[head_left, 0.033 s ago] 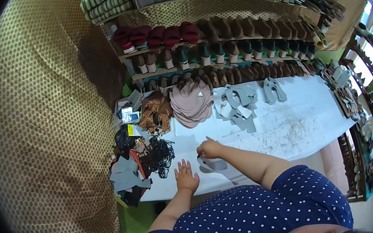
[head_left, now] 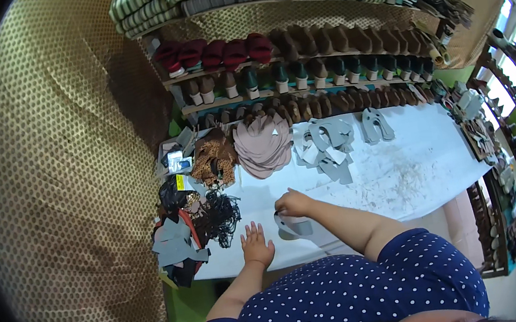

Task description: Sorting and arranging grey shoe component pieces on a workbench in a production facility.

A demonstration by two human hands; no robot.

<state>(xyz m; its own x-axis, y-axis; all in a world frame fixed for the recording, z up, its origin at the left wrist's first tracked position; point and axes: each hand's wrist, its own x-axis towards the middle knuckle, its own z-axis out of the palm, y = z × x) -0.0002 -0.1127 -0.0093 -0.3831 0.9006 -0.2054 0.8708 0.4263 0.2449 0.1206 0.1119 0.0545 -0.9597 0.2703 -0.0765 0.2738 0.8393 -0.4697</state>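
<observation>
1. A grey cut-out piece (head_left: 294, 225) is found near the front edge of the table (head_left: 403, 174), left of its middle, lying under the right hand (head_left: 293, 203). The fingers are curled down onto its upper end; whether they pinch it or only press cannot be told.
2. The left hand (head_left: 256, 244) is laid flat on the table just beside the piece, fingers spread, holding nothing.
3. Progress is judged early: one piece is in hand, while the pile of grey cut-outs (head_left: 327, 145) and the fan of pink cut-outs (head_left: 264, 147) remain stacked along the back edge (apparently untouched).
4. The left end is crowded by black cords (head_left: 219, 215) and grey scraps (head_left: 174, 243), the latter overhanging the front left corner.
5. Open room is noted to the right of the hands, towards the right edge (the surface there is scuffed and speckled).
6. The back is closed off by shelves of shoes (head_left: 299, 74).
</observation>
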